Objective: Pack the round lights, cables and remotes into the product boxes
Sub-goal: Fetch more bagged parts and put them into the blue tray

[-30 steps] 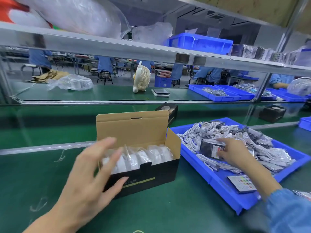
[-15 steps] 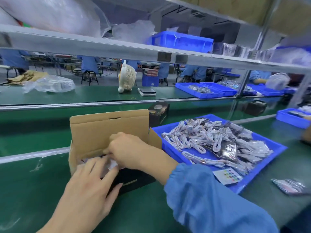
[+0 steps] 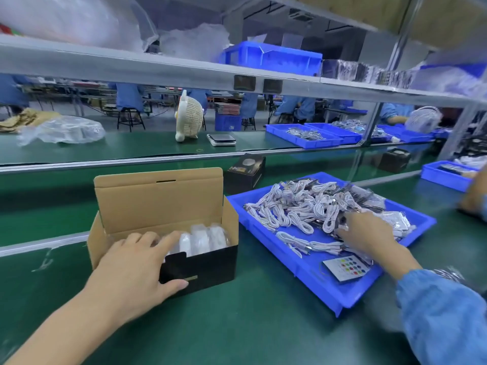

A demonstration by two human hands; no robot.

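An open black product box with a raised brown lid stands on the green belt. Bagged white round lights fill its right part. My left hand holds the box's front wall, fingers over the rim and thumb on the black face. To the right a blue tray holds several coiled white cables and bagged items. A remote with coloured buttons lies at its near end. My right hand reaches into the tray among the cables; its fingertips are blurred, and whether they hold anything is unclear.
A closed black product box stands behind the tray. A cream desk fan and a small scale sit on the far bench. More blue trays lie to the right, where another person's hand shows. A shelf runs overhead.
My right hand left the open box and went right into the blue tray among the cables. My left hand stayed on the box's front.
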